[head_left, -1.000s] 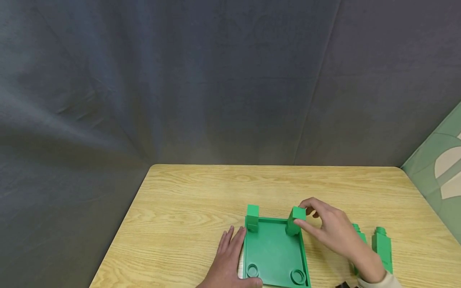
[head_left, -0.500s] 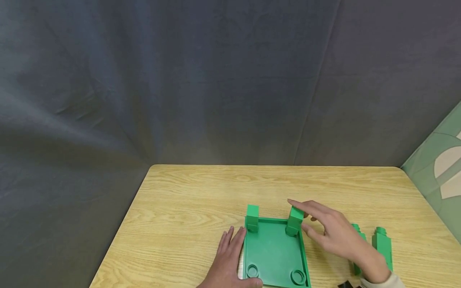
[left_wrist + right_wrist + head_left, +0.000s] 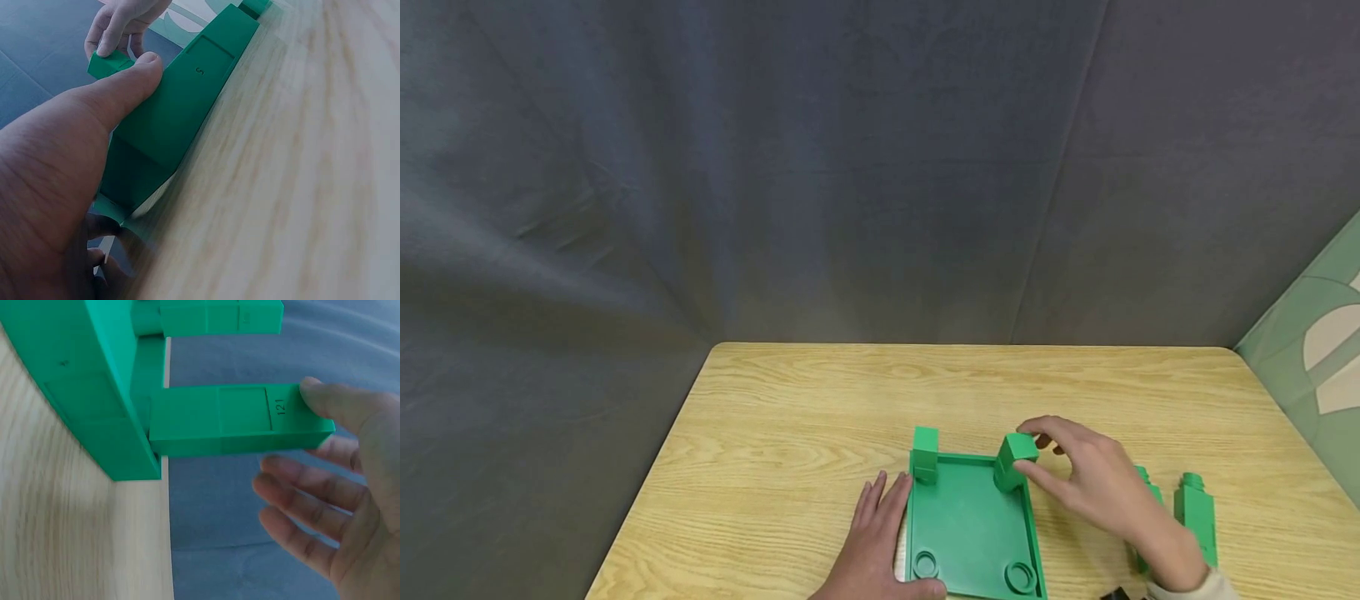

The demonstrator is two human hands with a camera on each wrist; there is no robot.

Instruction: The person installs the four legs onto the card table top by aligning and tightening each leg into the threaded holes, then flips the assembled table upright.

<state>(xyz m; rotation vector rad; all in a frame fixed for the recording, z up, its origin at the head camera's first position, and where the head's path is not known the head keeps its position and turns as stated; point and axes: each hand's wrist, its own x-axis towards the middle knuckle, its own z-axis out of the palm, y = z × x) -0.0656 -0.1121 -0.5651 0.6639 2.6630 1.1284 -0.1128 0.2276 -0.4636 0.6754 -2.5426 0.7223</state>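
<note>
Green square plastic tray lies upside down on the wooden table, with round holes at its corners. It looks stiff and light, easy to hold by its rim. Left hand lies flat against the tray's left edge, fingers straight. Green plastic leg block stands tilted at the tray's far right corner; right hand pinches its top. Another leg stands at the far left corner. Two loose legs right of the tray are partly hidden by the right arm.

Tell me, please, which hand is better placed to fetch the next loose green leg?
Probably the right hand: two loose legs lie beside its wrist, right of the green base. The left hand rests against the base's left side, steadying it.
</note>
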